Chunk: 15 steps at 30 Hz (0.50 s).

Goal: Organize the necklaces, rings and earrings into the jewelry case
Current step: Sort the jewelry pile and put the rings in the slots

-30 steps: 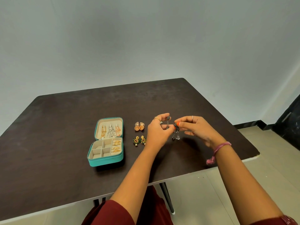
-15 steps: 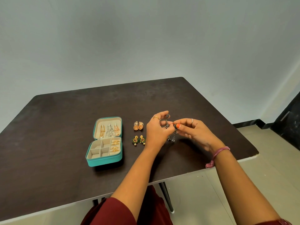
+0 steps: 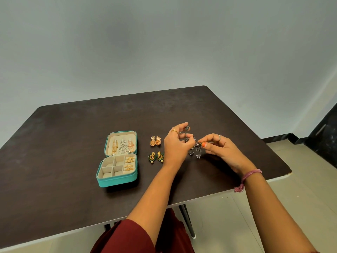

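Observation:
A teal jewelry case (image 3: 116, 180) lies open on the dark table (image 3: 63, 143), with necklaces hung in its lid and gold rings in the right slots of its tray. Right of it lie a pair of orange-gold earrings (image 3: 156, 141) and a pair of green-gold earrings (image 3: 156, 157). My left hand (image 3: 176, 145) and my right hand (image 3: 218, 150) both pinch dark silver dangling earrings (image 3: 195, 149) above the table, right of the loose pairs. One piece stands up between my left fingers; the other hangs down with small bells.
The table's front edge runs close to my body, and its right corner is near my right wrist. A tiled floor and a dark object lie to the right. A pink thread band circles my right wrist.
My hands stay together over the same spot. The dangling silver earrings hang slightly lower and more spread between my fingers than before.

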Motion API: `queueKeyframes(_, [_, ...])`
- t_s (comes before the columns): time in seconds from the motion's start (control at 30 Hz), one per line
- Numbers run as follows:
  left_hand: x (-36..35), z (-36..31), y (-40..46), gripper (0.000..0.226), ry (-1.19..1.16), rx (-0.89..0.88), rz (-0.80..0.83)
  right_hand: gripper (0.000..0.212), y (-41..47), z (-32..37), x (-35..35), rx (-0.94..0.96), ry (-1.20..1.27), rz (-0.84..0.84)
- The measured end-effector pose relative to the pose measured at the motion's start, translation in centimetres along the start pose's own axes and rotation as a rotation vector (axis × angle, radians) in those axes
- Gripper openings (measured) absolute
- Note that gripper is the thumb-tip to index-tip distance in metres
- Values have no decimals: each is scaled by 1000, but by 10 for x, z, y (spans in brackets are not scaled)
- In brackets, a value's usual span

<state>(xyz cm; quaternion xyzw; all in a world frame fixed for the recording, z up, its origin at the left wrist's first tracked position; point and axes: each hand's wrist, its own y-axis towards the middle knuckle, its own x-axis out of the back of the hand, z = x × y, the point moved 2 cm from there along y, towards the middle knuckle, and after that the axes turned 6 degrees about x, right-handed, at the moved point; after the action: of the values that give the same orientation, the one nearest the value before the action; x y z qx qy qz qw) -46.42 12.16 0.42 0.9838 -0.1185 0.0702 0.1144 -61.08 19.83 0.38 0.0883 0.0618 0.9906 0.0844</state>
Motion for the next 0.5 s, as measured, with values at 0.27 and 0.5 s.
queueKeyframes(0.27, [-6,4,0,42,-3,44,21,16,-2,-11,4,-19,259,-54])
queueKeyframes(0.5, [-8,12,-2,43,40,88,41,45,-4,-8,2,41,417,-186])
